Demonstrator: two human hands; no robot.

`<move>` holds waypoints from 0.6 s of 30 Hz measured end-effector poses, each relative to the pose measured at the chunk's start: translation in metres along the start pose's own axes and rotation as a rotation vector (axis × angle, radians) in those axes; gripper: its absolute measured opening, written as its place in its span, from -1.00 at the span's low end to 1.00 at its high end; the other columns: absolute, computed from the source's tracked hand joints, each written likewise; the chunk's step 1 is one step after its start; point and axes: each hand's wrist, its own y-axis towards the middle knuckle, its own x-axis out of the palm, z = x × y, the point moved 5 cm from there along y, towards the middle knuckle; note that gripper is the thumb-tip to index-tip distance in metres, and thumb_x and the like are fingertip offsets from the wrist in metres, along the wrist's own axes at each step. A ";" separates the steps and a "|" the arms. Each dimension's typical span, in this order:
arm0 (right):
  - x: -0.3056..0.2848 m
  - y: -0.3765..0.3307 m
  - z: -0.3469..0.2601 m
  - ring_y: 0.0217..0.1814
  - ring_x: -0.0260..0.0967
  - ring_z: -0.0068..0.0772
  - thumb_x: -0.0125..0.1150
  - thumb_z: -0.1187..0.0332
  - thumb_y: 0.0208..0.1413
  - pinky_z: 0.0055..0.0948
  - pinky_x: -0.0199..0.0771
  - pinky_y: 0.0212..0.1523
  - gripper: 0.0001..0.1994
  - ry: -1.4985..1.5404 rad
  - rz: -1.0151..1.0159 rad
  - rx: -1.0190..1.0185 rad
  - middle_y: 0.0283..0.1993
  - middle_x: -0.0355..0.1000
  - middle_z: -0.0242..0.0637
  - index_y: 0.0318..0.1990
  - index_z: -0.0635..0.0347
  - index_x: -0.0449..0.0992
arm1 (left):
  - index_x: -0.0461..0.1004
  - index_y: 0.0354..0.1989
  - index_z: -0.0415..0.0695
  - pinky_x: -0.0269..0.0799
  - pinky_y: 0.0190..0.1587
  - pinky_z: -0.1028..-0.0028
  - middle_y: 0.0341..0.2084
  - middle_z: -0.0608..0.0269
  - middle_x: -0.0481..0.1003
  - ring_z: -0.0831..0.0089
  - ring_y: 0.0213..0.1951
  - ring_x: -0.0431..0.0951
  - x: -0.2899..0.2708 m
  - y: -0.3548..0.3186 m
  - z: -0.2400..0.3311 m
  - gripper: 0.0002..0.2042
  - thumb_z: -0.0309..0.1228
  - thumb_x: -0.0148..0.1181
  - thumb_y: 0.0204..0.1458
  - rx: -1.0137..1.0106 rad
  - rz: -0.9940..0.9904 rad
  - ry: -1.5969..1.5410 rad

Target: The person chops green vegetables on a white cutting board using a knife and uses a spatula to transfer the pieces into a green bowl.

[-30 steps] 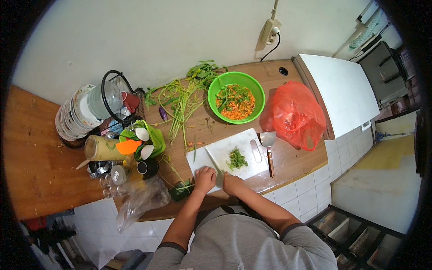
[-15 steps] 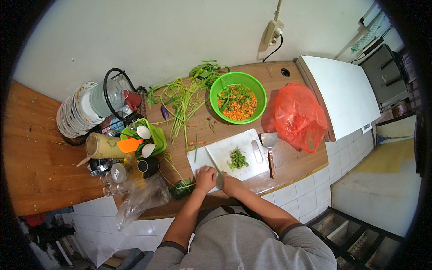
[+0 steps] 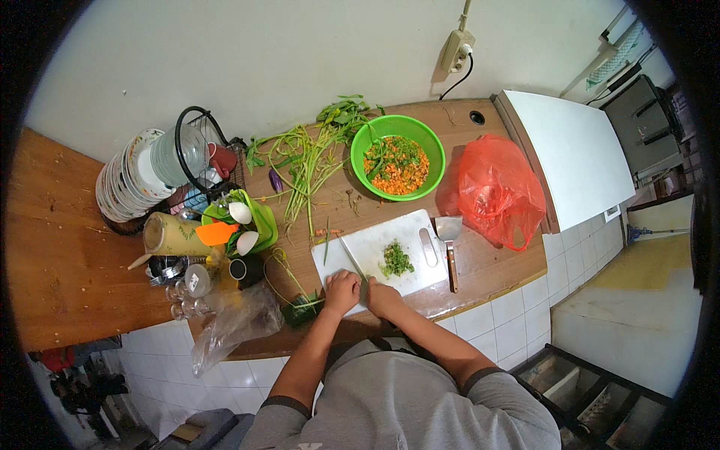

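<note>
White cutting board [image 3: 390, 251], dark green chopped herbs [image 3: 395, 259] on it. Bright green bowl [image 3: 397, 157] at 12 o'clock, orange-green mix inside. Red plastic bag [image 3: 499, 187] at 2 o'clock. Brown wooden counter [image 3: 67, 255]. White wall tiles [image 3: 517, 307]. Grey shirt [image 3: 405, 405].

I can't tell what my left hand [image 3: 342, 291] and right hand [image 3: 382, 298] pinch between them at the near edge of the white cutting board [image 3: 379, 259]; it is too small. The chopped greens [image 3: 396, 259] blur into one heap. The clear plastic bag [image 3: 236, 322] hides the counter edge beneath it.
</note>
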 end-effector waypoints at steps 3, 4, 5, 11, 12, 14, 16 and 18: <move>0.003 -0.006 -0.002 -0.06 0.57 0.21 0.02 0.39 0.16 0.01 0.55 -0.05 -0.65 -0.036 -0.014 0.013 -0.14 0.56 0.24 0.06 0.39 0.29 | 0.50 -0.40 0.00 0.22 -0.02 0.13 -0.33 0.25 0.47 0.15 -0.11 0.48 -0.001 0.000 0.001 -0.96 -0.44 0.22 -0.02 0.006 0.004 -0.034; 0.007 -0.006 0.001 -0.08 0.57 0.22 0.02 0.39 0.16 0.02 0.55 -0.06 -0.65 -0.034 -0.016 0.020 -0.15 0.56 0.23 0.06 0.39 0.29 | 0.50 -0.40 0.00 0.22 -0.02 0.13 -0.33 0.25 0.47 0.15 -0.11 0.48 -0.001 0.001 0.003 -0.96 -0.44 0.22 -0.02 0.006 0.001 -0.033; 0.011 -0.006 0.004 -0.09 0.57 0.23 0.01 0.39 0.17 0.03 0.55 -0.08 -0.65 -0.031 -0.018 0.028 -0.16 0.56 0.21 0.06 0.39 0.29 | 0.50 -0.40 0.01 0.23 -0.05 0.15 -0.34 0.26 0.48 0.17 -0.11 0.49 -0.002 0.001 0.004 -0.95 -0.44 0.24 -0.04 0.001 0.002 -0.018; 0.006 0.001 0.004 -0.09 0.57 0.23 0.04 0.41 0.15 0.02 0.56 -0.08 -0.67 -0.010 0.046 -0.034 -0.16 0.55 0.26 0.03 0.40 0.29 | 0.52 -0.40 0.01 0.25 -0.08 0.16 -0.36 0.28 0.49 0.19 -0.13 0.51 -0.002 0.001 0.004 -0.92 -0.44 0.27 -0.08 0.021 0.036 -0.019; 0.005 -0.001 0.002 -0.09 0.57 0.23 0.04 0.41 0.15 0.02 0.56 -0.08 -0.67 -0.009 0.043 -0.037 -0.16 0.55 0.26 0.03 0.40 0.29 | 0.52 -0.40 0.01 0.25 -0.07 0.16 -0.36 0.28 0.49 0.19 -0.13 0.51 -0.003 0.001 0.002 -0.92 -0.44 0.27 -0.08 0.015 0.029 -0.023; 0.008 -0.008 -0.001 -0.11 0.57 0.24 0.04 0.41 0.15 0.02 0.56 -0.10 -0.69 -0.006 -0.023 -0.032 -0.18 0.55 0.24 0.00 0.39 0.30 | 0.52 -0.40 0.00 0.25 -0.07 0.16 -0.35 0.28 0.49 0.19 -0.13 0.51 -0.003 -0.001 -0.001 -0.92 -0.44 0.27 -0.08 0.001 0.022 -0.007; 0.012 -0.008 0.001 -0.10 0.57 0.23 0.05 0.42 0.15 0.01 0.56 -0.09 -0.69 -0.018 -0.023 -0.037 -0.18 0.56 0.23 0.00 0.38 0.30 | 0.52 -0.39 0.00 0.25 -0.07 0.16 -0.35 0.28 0.49 0.19 -0.13 0.51 -0.001 0.000 0.001 -0.93 -0.44 0.26 -0.07 0.000 0.012 0.001; 0.015 -0.005 0.002 -0.09 0.57 0.22 0.06 0.42 0.14 0.01 0.56 -0.09 -0.69 -0.029 -0.024 -0.042 -0.17 0.56 0.22 0.00 0.38 0.30 | 0.49 -0.44 -0.02 0.24 -0.06 0.13 -0.36 0.22 0.47 0.15 -0.12 0.48 -0.001 0.001 0.002 -0.96 -0.43 0.24 -0.04 -0.009 0.002 -0.009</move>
